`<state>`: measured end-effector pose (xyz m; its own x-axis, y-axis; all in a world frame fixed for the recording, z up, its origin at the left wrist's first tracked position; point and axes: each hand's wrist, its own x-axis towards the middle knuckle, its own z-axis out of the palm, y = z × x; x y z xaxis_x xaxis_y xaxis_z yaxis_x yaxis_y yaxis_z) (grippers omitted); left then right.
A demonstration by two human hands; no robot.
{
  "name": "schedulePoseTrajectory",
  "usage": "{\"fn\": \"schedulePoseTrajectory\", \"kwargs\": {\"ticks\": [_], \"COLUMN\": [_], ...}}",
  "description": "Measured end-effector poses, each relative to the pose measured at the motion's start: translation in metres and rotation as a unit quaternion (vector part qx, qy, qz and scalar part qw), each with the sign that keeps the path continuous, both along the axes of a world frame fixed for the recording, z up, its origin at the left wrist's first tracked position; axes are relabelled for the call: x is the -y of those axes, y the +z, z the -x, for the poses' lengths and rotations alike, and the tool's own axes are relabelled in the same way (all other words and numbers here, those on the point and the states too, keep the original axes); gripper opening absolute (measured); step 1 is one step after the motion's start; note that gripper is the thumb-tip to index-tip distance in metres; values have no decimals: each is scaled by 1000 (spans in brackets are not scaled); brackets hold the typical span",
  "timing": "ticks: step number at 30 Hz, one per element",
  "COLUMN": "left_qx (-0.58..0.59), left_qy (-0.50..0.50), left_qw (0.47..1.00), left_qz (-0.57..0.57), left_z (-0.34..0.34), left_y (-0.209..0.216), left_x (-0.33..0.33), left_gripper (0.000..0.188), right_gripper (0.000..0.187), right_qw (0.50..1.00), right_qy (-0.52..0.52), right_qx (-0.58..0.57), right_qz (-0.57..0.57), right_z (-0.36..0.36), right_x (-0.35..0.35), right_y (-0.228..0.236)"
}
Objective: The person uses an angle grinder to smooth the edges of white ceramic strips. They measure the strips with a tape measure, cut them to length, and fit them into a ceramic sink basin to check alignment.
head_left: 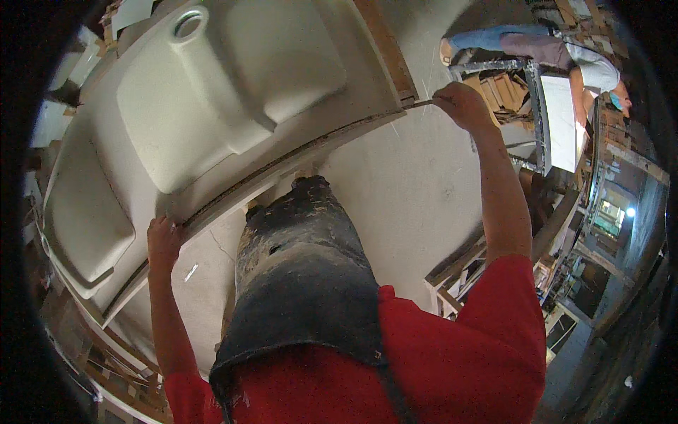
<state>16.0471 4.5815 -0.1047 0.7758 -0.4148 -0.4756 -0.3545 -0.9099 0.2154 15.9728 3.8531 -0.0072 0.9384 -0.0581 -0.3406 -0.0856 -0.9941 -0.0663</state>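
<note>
A large cream moulded panel with rounded raised shapes and a round hole lies before me, its long curved edge facing me. My left hand is closed at that edge, toward the left, with its fingertips partly hidden. At the panel's far right corner, my right hand is closed around a thin, dark, rod-like tool. The tool's tip meets the corner beside a brown strip along the side edge. What kind of tool it is, I cannot make out. A dark, stained apron hangs over my red shirt.
At the upper right another person bends over, one hand at a white board. Beside the board stands a dark-framed bin holding cardboard pieces. Wooden frames stand at the right. Pale floor lies below the panel.
</note>
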Motion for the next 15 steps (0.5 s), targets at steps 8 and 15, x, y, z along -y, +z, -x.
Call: {"fn": "schedulePoseTrajectory", "kwargs": {"ticks": [8, 15], "left_qx": [-12, -15], "left_qy": [18, 41], "left_qw": [1000, 998], "left_qz": [-4, -36], "left_z": [3, 1], "left_y": [-2, 6], "left_x": [-10, 0], "left_gripper": [29, 25], "right_gripper": [27, 26], "right_qw": [998, 997], "right_qy": [-7, -16], "right_qx": [3, 5], "right_qz": [-63, -78], "right_z": [-3, -5], "right_x": [13, 14], "right_y": [-29, -46]}}
